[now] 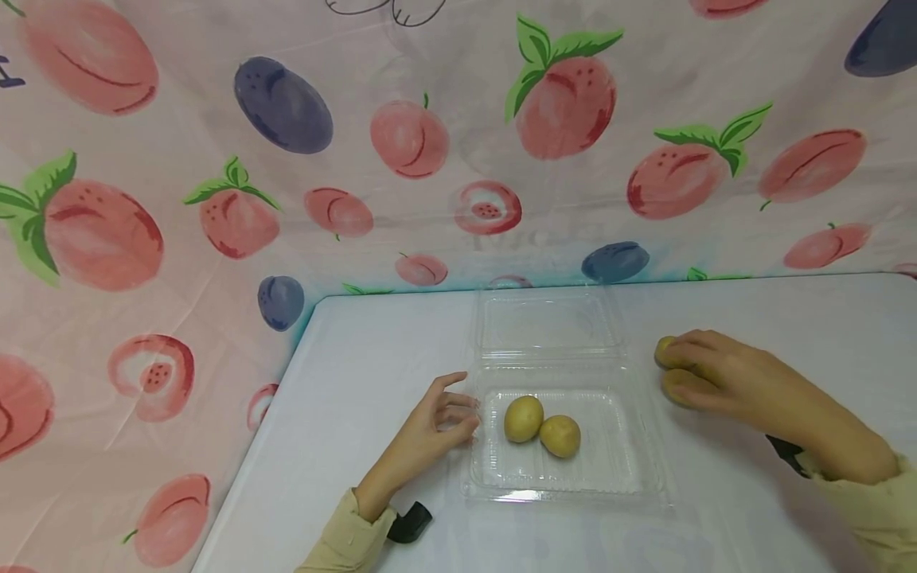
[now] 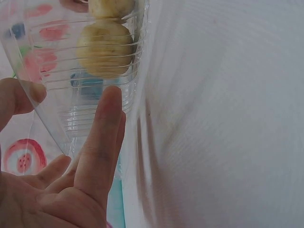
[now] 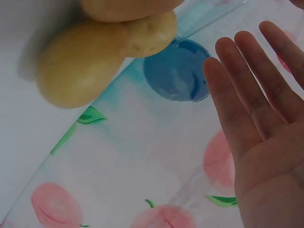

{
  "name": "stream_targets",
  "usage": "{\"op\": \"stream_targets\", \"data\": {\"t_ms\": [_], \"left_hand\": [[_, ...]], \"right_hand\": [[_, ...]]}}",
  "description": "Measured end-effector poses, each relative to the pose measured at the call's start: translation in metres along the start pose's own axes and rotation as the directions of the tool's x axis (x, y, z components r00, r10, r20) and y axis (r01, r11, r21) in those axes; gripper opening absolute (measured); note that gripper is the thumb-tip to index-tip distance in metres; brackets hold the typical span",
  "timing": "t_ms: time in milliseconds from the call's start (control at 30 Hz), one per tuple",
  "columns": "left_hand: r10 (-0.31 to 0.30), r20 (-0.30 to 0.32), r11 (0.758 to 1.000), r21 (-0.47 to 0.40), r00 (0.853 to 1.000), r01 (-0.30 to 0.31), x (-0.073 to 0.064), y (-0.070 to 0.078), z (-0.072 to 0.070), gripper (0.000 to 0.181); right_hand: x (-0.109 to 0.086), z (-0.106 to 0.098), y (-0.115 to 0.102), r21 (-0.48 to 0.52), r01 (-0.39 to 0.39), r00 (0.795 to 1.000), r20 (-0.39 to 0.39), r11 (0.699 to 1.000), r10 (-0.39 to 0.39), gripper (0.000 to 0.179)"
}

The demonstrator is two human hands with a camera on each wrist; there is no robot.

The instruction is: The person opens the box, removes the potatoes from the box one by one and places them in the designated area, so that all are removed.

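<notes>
A clear plastic clamshell box [image 1: 637, 430] lies on the table with its lid [image 1: 548, 322] folded back. Inside its base sit two small yellow potatoes, one on the left [image 1: 524, 419] and one on the right [image 1: 560, 436]. My left hand [image 1: 440, 418] is at the box's left wall, fingers spread; in the left wrist view a straight finger [image 2: 102, 142] overlaps the ribbed side. To the right of the box, my right hand [image 1: 731, 382] is over more potatoes [image 1: 665, 350], partly covering them. The right wrist view shows its fingers [image 3: 249, 90] extended beside several potatoes [image 3: 78, 66].
The box and potatoes are on a white-covered table [image 1: 372, 342]. Behind and to the left hangs a fruit-print cloth [image 1: 344, 95], meeting the table's far edge. Dark wrist straps show at the left cuff [image 1: 410, 523] and the right cuff [image 1: 788, 454].
</notes>
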State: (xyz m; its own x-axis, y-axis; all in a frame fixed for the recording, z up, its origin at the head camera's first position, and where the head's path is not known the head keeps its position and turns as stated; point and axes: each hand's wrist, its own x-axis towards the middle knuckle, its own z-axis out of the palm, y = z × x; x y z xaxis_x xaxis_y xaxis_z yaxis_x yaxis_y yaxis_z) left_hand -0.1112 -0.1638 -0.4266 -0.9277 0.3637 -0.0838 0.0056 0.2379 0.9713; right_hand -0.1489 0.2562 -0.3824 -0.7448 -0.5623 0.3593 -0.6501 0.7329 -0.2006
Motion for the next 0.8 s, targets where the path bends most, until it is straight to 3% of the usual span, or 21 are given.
{"op": "stream_targets", "data": {"t_ms": [200,433,800], "left_hand": [[0.001,0.005,1.0,-0.004,1.0,-0.001,0.0,0.0,0.0,0.068],[0.005,0.006,1.0,-0.003,1.0,-0.005,0.0,-0.001,0.0,0.068],[0.006,0.006,1.0,-0.002,1.0,-0.006,0.0,-0.001,0.0,0.068]], "right_hand": [[0.005,0.001,-0.01,-0.013,0.062,0.998,-0.004,0.998,-0.062,0.039],[0.008,0.003,-0.02,-0.017,0.067,0.997,0.027,0.998,-0.067,0.044],[0.012,0.008,-0.031,-0.007,0.181,0.983,-0.027,0.983,-0.181,0.047]]}}
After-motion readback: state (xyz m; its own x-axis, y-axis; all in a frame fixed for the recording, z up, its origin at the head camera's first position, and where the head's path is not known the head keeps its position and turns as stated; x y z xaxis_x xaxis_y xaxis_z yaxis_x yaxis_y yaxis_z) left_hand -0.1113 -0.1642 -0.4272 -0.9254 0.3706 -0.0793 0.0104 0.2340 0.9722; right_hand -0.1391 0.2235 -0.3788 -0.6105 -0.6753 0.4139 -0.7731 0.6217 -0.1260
